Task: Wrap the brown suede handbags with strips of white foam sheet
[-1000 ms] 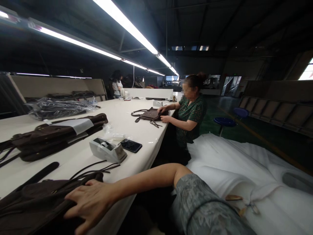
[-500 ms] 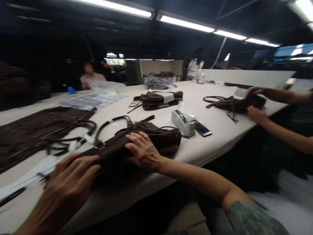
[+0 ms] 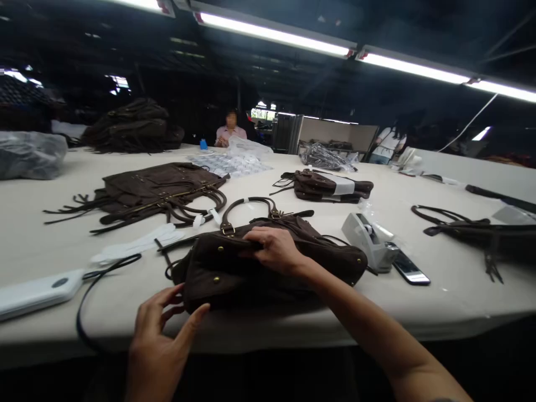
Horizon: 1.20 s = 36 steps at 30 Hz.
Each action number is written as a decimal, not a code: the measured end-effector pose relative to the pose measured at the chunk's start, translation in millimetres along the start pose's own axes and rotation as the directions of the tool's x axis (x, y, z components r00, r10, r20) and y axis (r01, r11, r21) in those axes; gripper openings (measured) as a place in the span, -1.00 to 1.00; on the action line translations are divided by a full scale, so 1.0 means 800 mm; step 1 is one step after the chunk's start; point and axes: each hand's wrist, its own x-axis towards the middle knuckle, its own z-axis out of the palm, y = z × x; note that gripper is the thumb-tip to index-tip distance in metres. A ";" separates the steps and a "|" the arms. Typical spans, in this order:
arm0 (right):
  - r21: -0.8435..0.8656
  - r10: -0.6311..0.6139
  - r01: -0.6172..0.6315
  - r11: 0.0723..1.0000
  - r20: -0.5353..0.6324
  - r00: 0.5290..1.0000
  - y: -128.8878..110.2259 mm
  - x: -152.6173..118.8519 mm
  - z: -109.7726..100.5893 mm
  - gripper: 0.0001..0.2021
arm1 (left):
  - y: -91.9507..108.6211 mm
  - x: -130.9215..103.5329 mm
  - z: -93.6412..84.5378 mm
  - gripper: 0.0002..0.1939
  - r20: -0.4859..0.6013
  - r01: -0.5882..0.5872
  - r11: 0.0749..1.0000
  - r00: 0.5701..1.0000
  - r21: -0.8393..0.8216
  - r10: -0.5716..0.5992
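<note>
A dark brown bag (image 3: 251,279) with metal studs on its base lies at the table's near edge, its looped handles pointing away. My right hand (image 3: 274,248) is closed on the bag's upper side, fingertips pressed into the fabric. At the bag's left end is my left hand (image 3: 167,318), thumb and fingers spread apart around the lower corner; some fingertips are hidden behind it. Right of the bag stand a tape dispenser (image 3: 368,243) and a phone (image 3: 408,265).
Another brown bag (image 3: 159,187) lies behind on the left, near white gloves (image 3: 134,245) and a white corded device (image 3: 39,293). A folded bag (image 3: 333,186) sits farther back. A person (image 3: 230,131) is across the table (image 3: 402,312).
The view has swung left. The near bag's studded base now shows, and my left hand has moved down to its lower left corner with fingers spread. My right hand remains on the bag.
</note>
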 end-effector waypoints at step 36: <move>-0.097 -0.477 0.482 0.871 0.074 0.876 -0.009 -0.062 0.069 -0.66 | 0.012 0.111 -0.008 -0.70 0.676 -0.784 0.611 0.391 -0.110 0.624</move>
